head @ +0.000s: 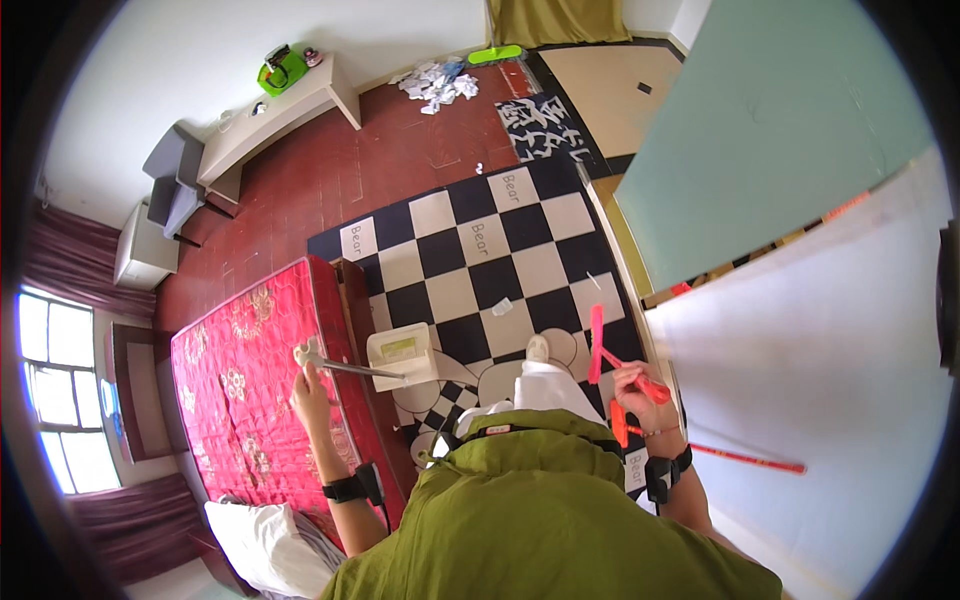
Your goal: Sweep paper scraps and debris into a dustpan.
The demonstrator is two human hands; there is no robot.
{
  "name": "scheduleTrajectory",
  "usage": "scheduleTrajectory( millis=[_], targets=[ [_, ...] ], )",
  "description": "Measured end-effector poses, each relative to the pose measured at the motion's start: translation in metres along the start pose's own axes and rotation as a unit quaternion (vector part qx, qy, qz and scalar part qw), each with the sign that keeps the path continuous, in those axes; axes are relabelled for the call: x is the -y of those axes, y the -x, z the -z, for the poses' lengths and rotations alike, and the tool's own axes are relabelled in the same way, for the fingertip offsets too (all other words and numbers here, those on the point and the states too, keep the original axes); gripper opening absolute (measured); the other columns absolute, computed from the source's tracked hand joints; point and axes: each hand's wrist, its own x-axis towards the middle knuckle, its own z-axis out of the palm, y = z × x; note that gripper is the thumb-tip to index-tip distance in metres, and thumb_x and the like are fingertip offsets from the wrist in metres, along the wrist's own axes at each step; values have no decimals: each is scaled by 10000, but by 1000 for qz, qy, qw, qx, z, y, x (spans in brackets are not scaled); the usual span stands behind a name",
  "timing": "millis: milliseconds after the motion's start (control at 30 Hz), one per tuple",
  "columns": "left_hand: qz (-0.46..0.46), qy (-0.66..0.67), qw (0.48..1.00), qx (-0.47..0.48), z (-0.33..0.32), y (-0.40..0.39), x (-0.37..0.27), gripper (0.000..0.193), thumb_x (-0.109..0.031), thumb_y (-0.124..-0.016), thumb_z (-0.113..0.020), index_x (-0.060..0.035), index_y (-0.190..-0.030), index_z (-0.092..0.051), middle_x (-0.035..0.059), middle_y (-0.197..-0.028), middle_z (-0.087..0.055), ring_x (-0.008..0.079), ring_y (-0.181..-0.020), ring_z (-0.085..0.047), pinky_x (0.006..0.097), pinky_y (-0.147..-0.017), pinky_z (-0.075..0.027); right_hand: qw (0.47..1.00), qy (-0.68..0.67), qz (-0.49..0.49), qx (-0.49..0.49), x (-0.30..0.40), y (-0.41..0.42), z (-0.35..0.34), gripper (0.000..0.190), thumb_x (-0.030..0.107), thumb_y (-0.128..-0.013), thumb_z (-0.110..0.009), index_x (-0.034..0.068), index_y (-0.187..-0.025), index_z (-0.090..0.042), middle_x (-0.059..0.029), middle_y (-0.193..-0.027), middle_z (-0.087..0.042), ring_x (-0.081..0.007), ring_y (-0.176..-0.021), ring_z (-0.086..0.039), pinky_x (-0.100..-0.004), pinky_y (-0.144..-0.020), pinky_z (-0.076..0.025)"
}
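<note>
My left hand [309, 397] grips the pale top end of a metal handle [352, 367]. That handle runs down to a white dustpan [386, 341] with a green label, standing on the floor beside the bed. In my right hand [637, 388] are bright pink-red pieces [597, 343], long and thin, whose exact kind I cannot tell. An orange-red flat piece [619, 424] shows below that hand. A red patterned stick [750, 458] extends to the right from behind my right wrist; whether it joins the held pieces is hidden.
A bed with a red patterned mattress [247, 375] stands left. Black-and-white checkered mat [480, 281] covers the floor, with a scrap [502, 306] on it. A pale green door panel [765, 142] rises right. Crumpled paper [439, 84], a green mop [495, 54], a desk [300, 97] and chair [176, 180] lie beyond.
</note>
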Motion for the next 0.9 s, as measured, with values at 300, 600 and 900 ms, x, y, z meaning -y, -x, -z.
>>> scheduleTrajectory(
  millis=[300,600,900],
  targets=[
    [33,-6,993,-115,17,-20,-21,485,-415,-897,-437,17,-686,-504,26,-465,-368,108,-322,-407,251,-285,-382,971,166,144,-96,40,-126,-100,184,-58,-723,-514,52,-599,-433,-21,-526,-417,-143,-471,-446,-232,-444,-407],
    [39,50,991,-117,-8,-75,-42,436,-391,-901,-449,-23,-674,-509,-2,-470,-356,62,-347,-377,221,-284,-362,992,14,-105,68,69,-184,-229,25,-41,-842,-414,-44,-859,-395,-2,-567,-374,-78,-437,-398,-166,-383,-371],
    [25,32,999,-28,-66,-210,-80,416,-361,-906,-447,-9,-695,-510,33,-476,-422,109,-338,-449,264,-315,-363,980,190,-25,45,-23,-222,-255,178,103,-868,-502,-44,-940,-434,6,-609,-408,-53,-446,-407,-165,-378,-367]
  ],
)
